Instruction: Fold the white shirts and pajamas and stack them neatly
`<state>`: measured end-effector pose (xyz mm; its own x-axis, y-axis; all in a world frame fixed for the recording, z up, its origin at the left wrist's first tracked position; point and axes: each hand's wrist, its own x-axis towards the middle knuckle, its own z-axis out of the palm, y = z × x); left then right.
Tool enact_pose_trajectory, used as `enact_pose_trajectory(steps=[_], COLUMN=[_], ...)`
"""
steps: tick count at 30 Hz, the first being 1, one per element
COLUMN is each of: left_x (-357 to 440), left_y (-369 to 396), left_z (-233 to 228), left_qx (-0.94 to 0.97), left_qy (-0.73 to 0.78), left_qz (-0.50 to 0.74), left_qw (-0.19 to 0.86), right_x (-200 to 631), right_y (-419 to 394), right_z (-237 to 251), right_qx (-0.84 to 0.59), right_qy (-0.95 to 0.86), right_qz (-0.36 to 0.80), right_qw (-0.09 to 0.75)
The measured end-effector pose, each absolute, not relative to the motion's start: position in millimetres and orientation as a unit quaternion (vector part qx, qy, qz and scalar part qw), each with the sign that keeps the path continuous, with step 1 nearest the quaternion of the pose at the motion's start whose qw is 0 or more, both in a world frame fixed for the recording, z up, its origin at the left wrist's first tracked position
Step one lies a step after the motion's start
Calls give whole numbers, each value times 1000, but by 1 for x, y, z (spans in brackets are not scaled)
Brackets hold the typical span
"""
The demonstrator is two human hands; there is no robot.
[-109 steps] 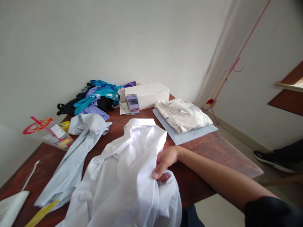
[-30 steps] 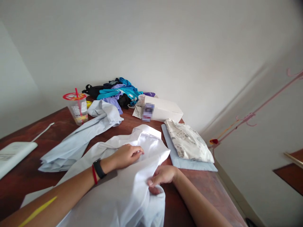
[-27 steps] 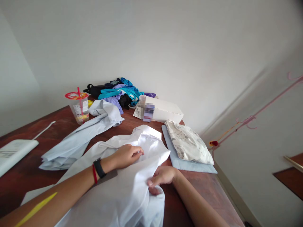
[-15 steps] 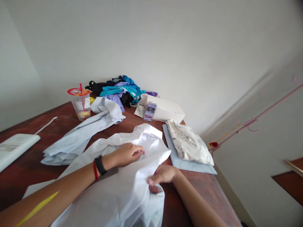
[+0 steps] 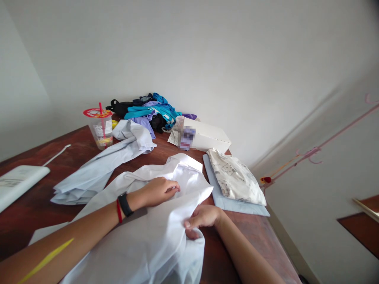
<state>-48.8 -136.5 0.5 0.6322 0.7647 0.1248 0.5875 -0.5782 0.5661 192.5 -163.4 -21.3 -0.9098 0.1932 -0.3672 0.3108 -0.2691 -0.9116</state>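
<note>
A white collared shirt [image 5: 139,240] is spread over the near part of the table, its collar [image 5: 189,161] pointing away from me. My left hand [image 5: 161,192], with a black band and a red string at the wrist, lies on the shirt below the collar. Its fingers are curled in against the cloth; the fingertips are partly hidden. At the shirt's right edge, my right hand [image 5: 201,219] grips the fabric, thumb on top and fingers underneath. The cloth there is lifted in a fold and hangs down towards me.
Left of the shirt lies a pale folded garment [image 5: 97,169], with a plastic cup [image 5: 100,130] and a white device [image 5: 20,183] beyond it. Coloured clothes [image 5: 151,112] and a white box [image 5: 210,136] sit at the back. Folded patterned cloth [image 5: 237,177] rests on the right.
Both hands keep their hold and place on the shirt. The whole view has shifted very slightly.
</note>
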Motion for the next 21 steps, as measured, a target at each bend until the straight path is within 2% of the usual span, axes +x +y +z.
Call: enact_pose_trajectory(steps=[21], left_x=[-48], left_y=[-135], left_z=[-2], left_qx=[868], left_qy=[392], left_qz=[183], left_qw=[243], right_x=[192], right_y=[-164], right_z=[-22], right_qx=[205], right_qy=[603], right_qz=[-770], right_qw=[39])
